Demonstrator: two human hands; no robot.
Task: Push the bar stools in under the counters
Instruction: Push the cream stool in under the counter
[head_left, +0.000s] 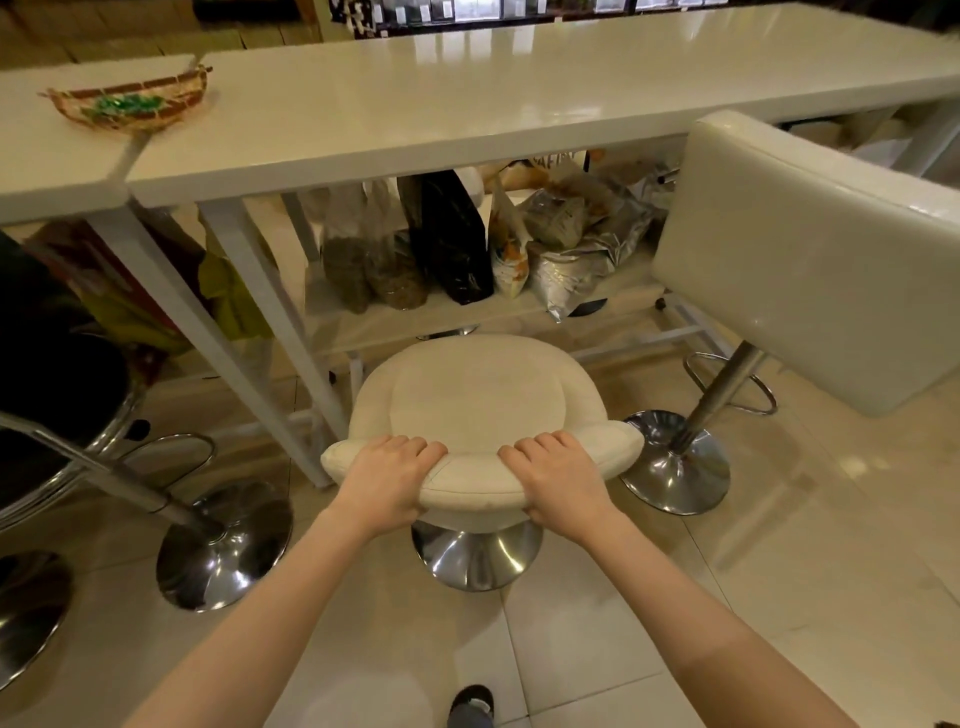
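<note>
Cream stool (475, 400) short of the counter (467, 109), seat not yet under; backrest gripped by left hand (387, 478) and right hand (558, 480). White stool (800, 260) (right) and black stool (57, 384) likewise still out, apparently.

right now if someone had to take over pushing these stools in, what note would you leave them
Left hand and right hand both grip the low backrest of the cream stool.
Its seat is still out in front of the white counter, not yet under.
The square-backed stool on the right and the black stool on the left also stand out from the counters.
Done: none visibly in.
Left: push all three under.
</note>
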